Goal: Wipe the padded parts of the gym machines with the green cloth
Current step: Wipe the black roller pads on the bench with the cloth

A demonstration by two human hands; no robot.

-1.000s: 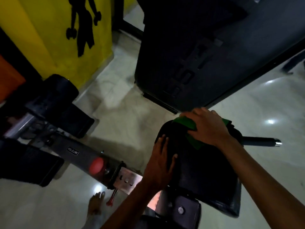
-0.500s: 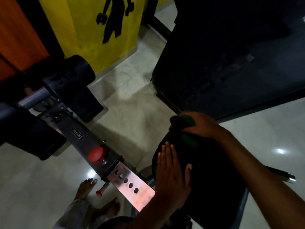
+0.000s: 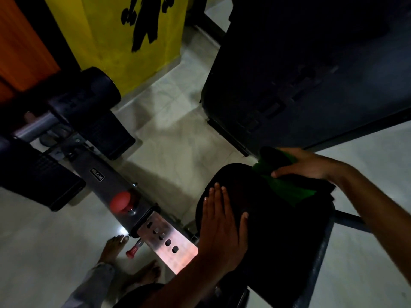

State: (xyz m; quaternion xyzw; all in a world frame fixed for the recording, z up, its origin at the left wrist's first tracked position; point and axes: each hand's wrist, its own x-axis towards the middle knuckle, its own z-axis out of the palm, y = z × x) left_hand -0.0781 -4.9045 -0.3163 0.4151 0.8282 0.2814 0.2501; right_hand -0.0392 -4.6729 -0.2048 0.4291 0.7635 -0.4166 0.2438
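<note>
Pale floor tiles (image 3: 173, 138) are glossy. Right hand (image 3: 304, 164) grips the green cloth (image 3: 287, 187) at the pad (image 3: 278, 230) edge; left hand (image 3: 222, 232) lies spread flat. Cloth slippage off the edge is possible.

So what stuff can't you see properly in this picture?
Head view only:
- Black seat pad: too dark to tell wiped from unwiped.
- Green cloth: partly under the right hand, the rest lost in shadow.
- Right hand's fingertips: hidden behind the pad's far edge.
- Painted figure on the yellow wall: top cut off by the frame.
- Left hand lies flat, covering the pad beneath.
</note>
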